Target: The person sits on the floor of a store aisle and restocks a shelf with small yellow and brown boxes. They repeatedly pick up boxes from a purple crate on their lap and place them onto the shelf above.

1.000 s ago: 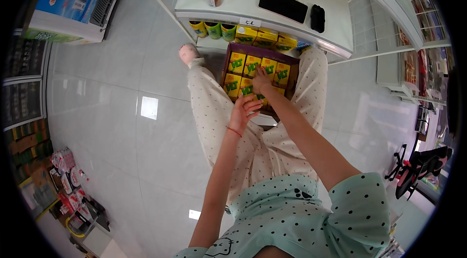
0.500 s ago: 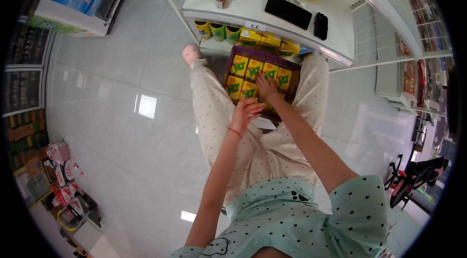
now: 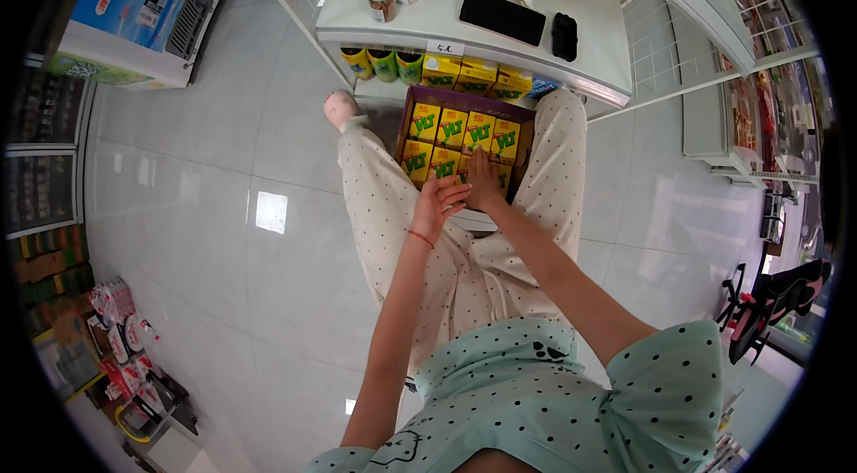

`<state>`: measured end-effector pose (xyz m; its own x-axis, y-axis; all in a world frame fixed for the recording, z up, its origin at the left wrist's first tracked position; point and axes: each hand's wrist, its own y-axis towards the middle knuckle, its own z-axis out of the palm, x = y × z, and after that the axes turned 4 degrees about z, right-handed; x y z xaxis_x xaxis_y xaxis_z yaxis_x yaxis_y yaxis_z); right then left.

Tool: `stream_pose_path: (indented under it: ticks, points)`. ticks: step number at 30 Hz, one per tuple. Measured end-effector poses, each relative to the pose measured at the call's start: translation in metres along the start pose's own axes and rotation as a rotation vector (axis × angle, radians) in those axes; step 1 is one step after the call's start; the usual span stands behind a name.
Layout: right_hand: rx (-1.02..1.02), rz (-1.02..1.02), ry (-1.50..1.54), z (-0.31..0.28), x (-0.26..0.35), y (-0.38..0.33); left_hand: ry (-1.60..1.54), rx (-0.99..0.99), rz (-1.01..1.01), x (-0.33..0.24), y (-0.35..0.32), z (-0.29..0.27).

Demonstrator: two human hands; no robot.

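Observation:
A purple cardboard box [image 3: 473, 102] sits between my knees, filled with rows of small yellow cartons [image 3: 453, 128] with green lettering. My right hand [image 3: 483, 184] lies flat over the near-right cartons, fingers outstretched and pointing away from me. It covers part of the near row. Beside it, my left hand [image 3: 437, 203] hovers at the box's near edge with its palm turned partly up. Its fingers are loosely bent and apart, and nothing shows in them. A red cord circles the left wrist.
Ahead stands a white shelf [image 3: 402, 25] carrying a black phone [image 3: 503, 17], a small black case [image 3: 564, 37] and several jars [image 3: 382, 2]. Under it are yellow cartons [image 3: 478, 75] and green cans [image 3: 383, 65]. A freezer [image 3: 134, 13] stands far left, a black chair [image 3: 777, 308] at right.
My right hand has slid back toward me, from the middle of the cartons to the near row. My left hand stays by the near edge. The whole view has shifted slightly.

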<state>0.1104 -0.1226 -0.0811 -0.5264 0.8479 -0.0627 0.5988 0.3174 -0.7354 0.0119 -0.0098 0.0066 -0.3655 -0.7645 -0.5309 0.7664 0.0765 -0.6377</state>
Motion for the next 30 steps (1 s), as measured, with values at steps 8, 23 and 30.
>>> stream_pose_path:
  ticks: [8, 23, 30]
  points:
    - [-0.072, 0.128, 0.194, 0.014, -0.001, 0.002, 0.002, -0.036, -0.032, 0.001, 0.002, 0.002]
    - [0.068, 0.149, 0.238, -0.001, -0.003, -0.007, -0.004, -0.032, -0.019, 0.004, 0.008, -0.003]
    - [0.104, 0.123, 0.219, -0.006, -0.007, -0.014, -0.008, -0.035, -0.028, 0.011, 0.007, -0.005]
